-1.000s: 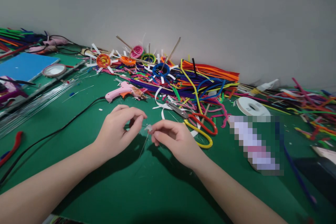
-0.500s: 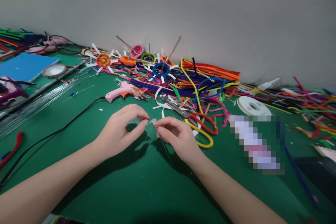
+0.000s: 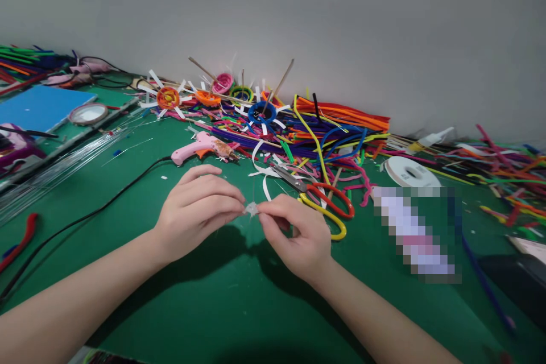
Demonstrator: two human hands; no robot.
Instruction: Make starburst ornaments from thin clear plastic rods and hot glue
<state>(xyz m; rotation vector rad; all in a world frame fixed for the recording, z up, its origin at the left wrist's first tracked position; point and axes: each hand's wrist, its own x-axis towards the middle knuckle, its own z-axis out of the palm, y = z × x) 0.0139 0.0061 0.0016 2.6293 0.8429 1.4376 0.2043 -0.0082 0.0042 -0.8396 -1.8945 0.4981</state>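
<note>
Between my fingertips, above the green table (image 3: 191,307), is a small whitish translucent piece (image 3: 251,209), too small to name exactly. My left hand (image 3: 200,213) pinches its left side with thumb and fingers. From the right, my right hand (image 3: 296,233) pinches it between thumb and forefinger. Faint thin strands show near it. Beyond my left hand lies a pink hot glue gun (image 3: 205,147). Scissors (image 3: 326,199) with one red and one yellow handle rest just behind my right hand.
A heap of coloured pipe cleaners (image 3: 341,119) runs along the wall, with round coiled pieces (image 3: 168,98) bearing white strips. A ribbon spool (image 3: 394,170) and a pixelated object (image 3: 413,233) lie right. The glue gun's black cord (image 3: 98,210), a tape roll (image 3: 88,114) and clear strands (image 3: 81,162) lie left.
The whitish piece has come slightly lower and turned, its strands no longer hanging down clearly. My left fingers have closed in on it. The right hand has shifted a little to the right.
</note>
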